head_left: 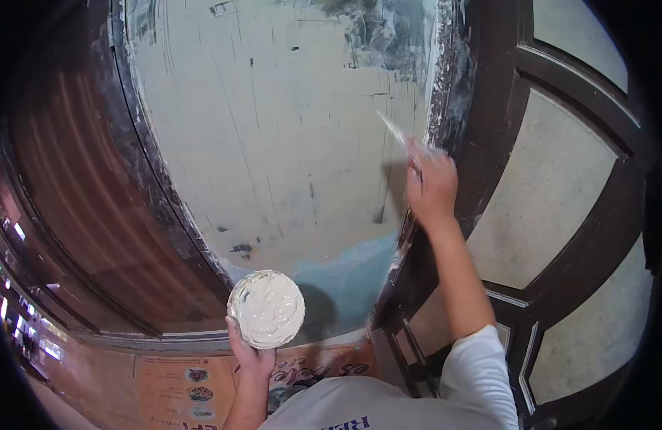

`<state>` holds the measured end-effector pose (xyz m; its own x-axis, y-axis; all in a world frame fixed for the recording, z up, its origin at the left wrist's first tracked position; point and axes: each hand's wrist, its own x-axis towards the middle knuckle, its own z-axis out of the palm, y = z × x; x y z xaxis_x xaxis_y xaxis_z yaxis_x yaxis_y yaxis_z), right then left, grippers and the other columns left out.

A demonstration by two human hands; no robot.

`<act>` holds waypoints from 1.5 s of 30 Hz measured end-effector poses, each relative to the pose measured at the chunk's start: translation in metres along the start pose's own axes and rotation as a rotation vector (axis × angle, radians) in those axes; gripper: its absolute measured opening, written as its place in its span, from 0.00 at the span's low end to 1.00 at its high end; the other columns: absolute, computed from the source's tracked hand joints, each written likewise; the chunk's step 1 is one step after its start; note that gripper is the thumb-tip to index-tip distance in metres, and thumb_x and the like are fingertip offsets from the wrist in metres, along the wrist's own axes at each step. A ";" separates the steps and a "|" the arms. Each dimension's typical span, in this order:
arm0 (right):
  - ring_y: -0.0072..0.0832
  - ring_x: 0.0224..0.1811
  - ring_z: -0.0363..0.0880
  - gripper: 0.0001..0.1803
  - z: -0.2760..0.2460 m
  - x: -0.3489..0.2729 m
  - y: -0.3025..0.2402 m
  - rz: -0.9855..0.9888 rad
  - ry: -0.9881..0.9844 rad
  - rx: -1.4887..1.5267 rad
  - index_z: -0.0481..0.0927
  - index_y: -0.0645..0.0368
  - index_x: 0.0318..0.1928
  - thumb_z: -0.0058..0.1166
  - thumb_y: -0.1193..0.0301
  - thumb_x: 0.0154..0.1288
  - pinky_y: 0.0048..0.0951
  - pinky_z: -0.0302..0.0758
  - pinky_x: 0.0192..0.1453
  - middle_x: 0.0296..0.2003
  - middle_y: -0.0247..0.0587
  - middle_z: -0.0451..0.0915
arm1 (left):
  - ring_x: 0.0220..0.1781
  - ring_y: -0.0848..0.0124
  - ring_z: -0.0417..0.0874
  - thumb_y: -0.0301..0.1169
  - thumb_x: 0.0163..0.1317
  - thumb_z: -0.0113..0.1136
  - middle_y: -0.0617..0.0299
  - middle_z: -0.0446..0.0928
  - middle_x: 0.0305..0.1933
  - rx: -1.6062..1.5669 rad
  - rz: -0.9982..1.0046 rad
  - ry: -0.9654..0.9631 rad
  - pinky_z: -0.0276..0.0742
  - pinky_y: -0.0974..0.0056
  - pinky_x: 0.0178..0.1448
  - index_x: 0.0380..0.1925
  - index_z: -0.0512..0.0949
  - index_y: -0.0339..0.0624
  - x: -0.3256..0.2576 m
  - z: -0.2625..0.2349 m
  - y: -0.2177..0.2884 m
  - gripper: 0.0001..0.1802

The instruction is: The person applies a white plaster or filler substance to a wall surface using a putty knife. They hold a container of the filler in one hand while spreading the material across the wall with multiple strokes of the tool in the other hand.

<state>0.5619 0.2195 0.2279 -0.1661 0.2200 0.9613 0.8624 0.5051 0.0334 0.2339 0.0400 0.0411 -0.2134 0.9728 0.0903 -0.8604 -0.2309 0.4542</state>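
The right hand is closed around the lower end of a thin, whitish, flat-bladed tool, whose pointed-looking tip is directed up and to the left. The tool is in front of a tall panel, near its right edge; whether the tip touches the surface I cannot tell.

The left hand grips a round, pale tub at its lower left side, the fingers beneath mostly hidden. Thick, creamy white paste fills the tub, which is held in front of the panel's lower left part.

The tall panel is coated pale grey-beige with dark scratches and specks, bare blue-green at the bottom and smudged dark at the upper right. Dark brown framing with pale inset panels is on the right, a glossy reddish-brown panel on the left. An orange printed sheet lies below.
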 end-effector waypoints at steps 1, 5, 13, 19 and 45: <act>0.39 0.52 0.77 0.27 -0.001 0.028 0.006 -0.032 0.034 -0.022 0.79 0.45 0.60 0.54 0.76 0.58 0.42 0.70 0.57 0.52 0.40 0.82 | 0.73 0.54 0.67 0.54 0.74 0.41 0.53 0.64 0.73 0.003 0.004 0.003 0.63 0.48 0.76 0.71 0.61 0.44 -0.002 0.001 -0.006 0.34; 0.38 0.63 0.71 0.26 0.028 0.069 0.043 -0.133 0.008 -0.210 0.78 0.38 0.62 0.54 0.71 0.62 0.47 0.64 0.64 0.59 0.36 0.78 | 0.72 0.54 0.67 0.54 0.74 0.40 0.53 0.64 0.73 0.009 0.009 0.023 0.64 0.48 0.75 0.71 0.61 0.44 -0.006 0.007 -0.031 0.34; 0.40 0.70 0.65 0.25 0.123 -0.235 0.035 0.088 -0.505 -0.271 0.76 0.38 0.63 0.53 0.66 0.65 0.53 0.60 0.69 0.63 0.33 0.74 | 0.72 0.55 0.67 0.54 0.75 0.38 0.55 0.64 0.73 0.046 0.041 0.090 0.64 0.49 0.75 0.71 0.62 0.45 -0.018 0.005 -0.062 0.33; 0.41 0.62 0.72 0.23 0.084 -0.299 0.016 0.263 -0.668 0.191 0.79 0.40 0.59 0.53 0.70 0.63 0.47 0.67 0.62 0.57 0.35 0.78 | 0.73 0.56 0.67 0.55 0.74 0.39 0.56 0.65 0.73 0.084 0.032 0.130 0.64 0.49 0.76 0.71 0.62 0.46 -0.019 0.006 -0.059 0.34; 0.39 0.65 0.71 0.26 0.094 -0.211 -0.013 0.232 -0.460 -0.076 0.78 0.38 0.61 0.51 0.71 0.63 0.48 0.64 0.66 0.60 0.36 0.78 | 0.71 0.55 0.69 0.56 0.73 0.41 0.55 0.66 0.72 0.146 -0.011 0.073 0.66 0.50 0.74 0.70 0.62 0.45 -0.008 -0.028 0.007 0.34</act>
<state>0.5407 0.2445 -0.0009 -0.1450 0.6718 0.7264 0.9310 0.3412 -0.1298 0.2163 0.0303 0.0184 -0.2422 0.9700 0.0223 -0.7878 -0.2100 0.5791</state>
